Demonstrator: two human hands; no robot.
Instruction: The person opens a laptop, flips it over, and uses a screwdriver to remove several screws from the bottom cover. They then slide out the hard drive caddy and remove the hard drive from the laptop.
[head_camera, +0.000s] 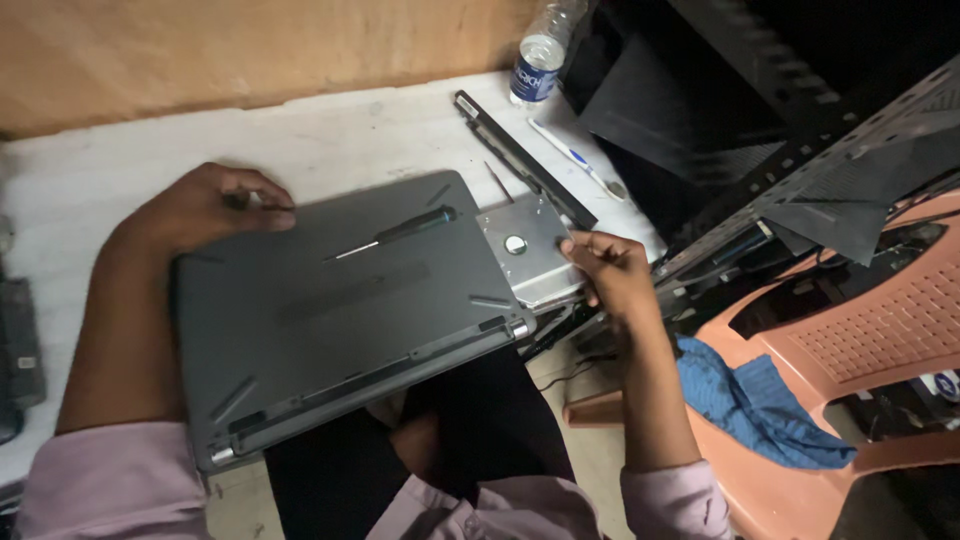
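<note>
While an upturned grey laptop is kept half on the white table and half over the lap, its far left corner is gripped by the curled left hand. A silver drive tray at the laptop's right edge is pinched by the right hand. A screwdriver is seen lying on the laptop's base, a water bottle well beyond it.

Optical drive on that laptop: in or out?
Partly out. The silver optical drive juts from the side of the upturned grey laptop, with the right hand gripping its outer edge.
</note>
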